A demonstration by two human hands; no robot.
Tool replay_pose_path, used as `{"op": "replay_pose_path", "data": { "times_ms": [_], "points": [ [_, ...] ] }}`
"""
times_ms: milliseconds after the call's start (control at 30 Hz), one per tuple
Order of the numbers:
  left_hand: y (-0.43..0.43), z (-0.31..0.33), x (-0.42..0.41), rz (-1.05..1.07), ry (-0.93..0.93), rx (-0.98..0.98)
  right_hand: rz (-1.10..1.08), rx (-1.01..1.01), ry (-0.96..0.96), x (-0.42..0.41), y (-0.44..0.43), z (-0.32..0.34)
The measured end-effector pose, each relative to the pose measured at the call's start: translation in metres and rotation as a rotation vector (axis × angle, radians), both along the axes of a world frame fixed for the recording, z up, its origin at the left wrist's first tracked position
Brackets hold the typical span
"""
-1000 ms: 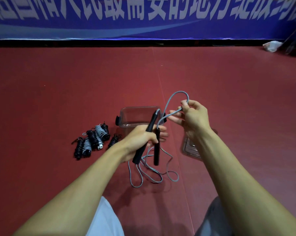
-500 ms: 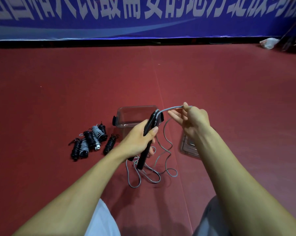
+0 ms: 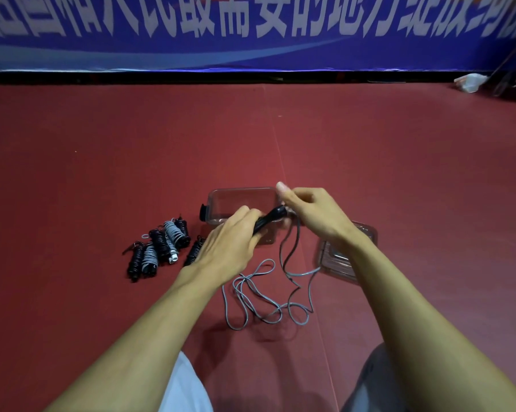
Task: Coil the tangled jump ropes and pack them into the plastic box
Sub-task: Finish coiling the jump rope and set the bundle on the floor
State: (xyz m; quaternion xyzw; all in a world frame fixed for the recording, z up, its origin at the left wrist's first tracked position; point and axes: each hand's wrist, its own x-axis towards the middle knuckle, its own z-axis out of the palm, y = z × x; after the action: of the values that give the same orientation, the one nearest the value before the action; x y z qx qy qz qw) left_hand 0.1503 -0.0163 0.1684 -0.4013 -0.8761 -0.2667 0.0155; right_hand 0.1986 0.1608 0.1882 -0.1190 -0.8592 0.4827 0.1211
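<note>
Head view, low over red floor (image 3: pixel 102 173).

Left hand (image 3: pixel 230 242): fingers (image 3: pixel 246 214) clamped round the black handles (image 3: pixel 270 219). Handles read as one dark bundle, tilted, tips pointing up and right toward the right hand (image 3: pixel 313 215).

Right hand: sits at the handle tips, just right of the left fingers. Thumb raised; the other fingers curl under the palm and are mostly hidden. Grey cord (image 3: pixel 289 254) drops out from beneath them, so noted as pinching the cord at the handle end.

Grey cord: hangs down from under the right fingers to the floor, then lies in loose tangled loops nearer than both sets of fingers, between the two forearms. Not coiled, not in the box.

Plastic box (image 3: pixel 241 197): clear, open-topped, on the floor directly beyond the left fingers, near edge covered by both hands. Black clip on its left end.

Lid (image 3: pixel 335 261): clear, flat on the floor, right of and nearer than the right fingers, partly hidden by the right wrist.

Coiled ropes (image 3: pixel 158 248): cluster of black and grey bundles on the floor, left of the left fingers, outside the box; nearest bundle just beside the back of the left hand.

Banner (image 3: pixel 250 31): blue with white characters, far beyond both hands. White bag (image 3: pixel 470 81): at the far floor edge, well right of the right fingers.
</note>
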Motion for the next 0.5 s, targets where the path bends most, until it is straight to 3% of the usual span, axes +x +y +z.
{"op": "replay_pose_path", "data": {
  "times_ms": [300,500],
  "points": [
    [0.003,-0.006,-0.001,-0.008,-0.154,0.012,0.012,-0.152,0.041,-0.003,0.001,-0.006],
    [0.010,0.000,0.002,0.018,-0.263,0.132,-0.176,-0.061,0.163,-0.009,0.002,-0.005]
  ]
}}
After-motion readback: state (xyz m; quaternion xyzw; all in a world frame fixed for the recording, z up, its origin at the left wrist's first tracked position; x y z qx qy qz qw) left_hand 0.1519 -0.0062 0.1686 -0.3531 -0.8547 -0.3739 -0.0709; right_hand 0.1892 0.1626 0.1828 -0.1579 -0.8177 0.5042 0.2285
